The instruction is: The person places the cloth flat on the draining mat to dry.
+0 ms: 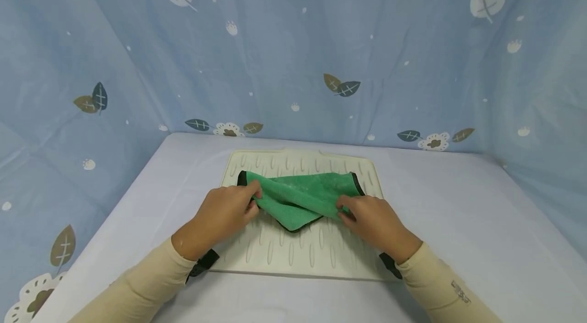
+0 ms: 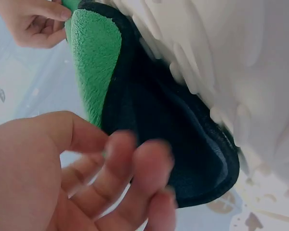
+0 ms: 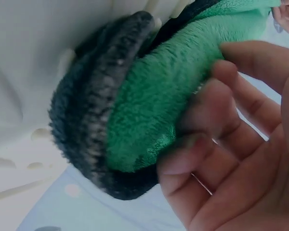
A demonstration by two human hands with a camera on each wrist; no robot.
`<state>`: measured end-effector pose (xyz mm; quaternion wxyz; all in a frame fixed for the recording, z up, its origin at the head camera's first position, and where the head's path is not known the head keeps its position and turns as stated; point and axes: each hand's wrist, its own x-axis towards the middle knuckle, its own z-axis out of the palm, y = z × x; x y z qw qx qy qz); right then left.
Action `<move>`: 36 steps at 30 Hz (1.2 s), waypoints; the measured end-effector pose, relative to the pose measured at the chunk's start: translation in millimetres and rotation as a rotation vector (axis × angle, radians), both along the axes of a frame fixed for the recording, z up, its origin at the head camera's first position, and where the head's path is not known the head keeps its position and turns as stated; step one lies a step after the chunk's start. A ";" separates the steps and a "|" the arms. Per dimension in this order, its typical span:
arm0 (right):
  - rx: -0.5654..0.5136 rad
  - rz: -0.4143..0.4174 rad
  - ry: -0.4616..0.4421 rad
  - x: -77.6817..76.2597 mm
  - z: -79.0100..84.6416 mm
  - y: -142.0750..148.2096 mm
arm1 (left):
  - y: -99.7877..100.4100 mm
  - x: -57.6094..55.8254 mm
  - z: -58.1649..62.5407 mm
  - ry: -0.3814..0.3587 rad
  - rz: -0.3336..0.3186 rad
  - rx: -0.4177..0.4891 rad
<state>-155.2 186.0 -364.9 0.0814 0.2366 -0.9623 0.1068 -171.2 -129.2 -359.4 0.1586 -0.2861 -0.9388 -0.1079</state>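
A green plush cleaning cloth [image 1: 298, 188] with black edging lies folded and rumpled over a cream ridged mat [image 1: 284, 257]. At the cloth's left end, my left hand [image 1: 229, 211] pinches it between thumb and fingers. My right hand [image 1: 373, 223] pinches the right end the same way. Between the hands, a fold hangs to a point toward me. The left wrist view shows the cloth's dark underside [image 2: 159, 125] beyond my curled fingers. In the right wrist view, the green pile [image 3: 159, 96] runs into my fingertips, and a black-edged corner curls up against the mat.
The mat lies on a white-covered table [image 1: 458, 221], with raised ribs across its surface. A blue curtain [image 1: 284, 48] printed with leaves and flowers stands behind the table and along both sides. Dark straps [image 1: 204, 263] show under both wrists, over beige sleeves.
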 end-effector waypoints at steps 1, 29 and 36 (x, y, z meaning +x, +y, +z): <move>0.006 -0.004 -0.021 0.5 -0.1 -0.2 | 0.2 0.3 -0.3 -0.020 -0.006 0.001; -0.081 -0.080 0.195 -3.9 4.6 3.6 | 6.3 -2.2 2.3 0.062 -0.143 0.287; -0.102 -0.071 0.173 -4.1 4.8 3.6 | 2.2 -1.4 5.2 0.116 -0.084 0.384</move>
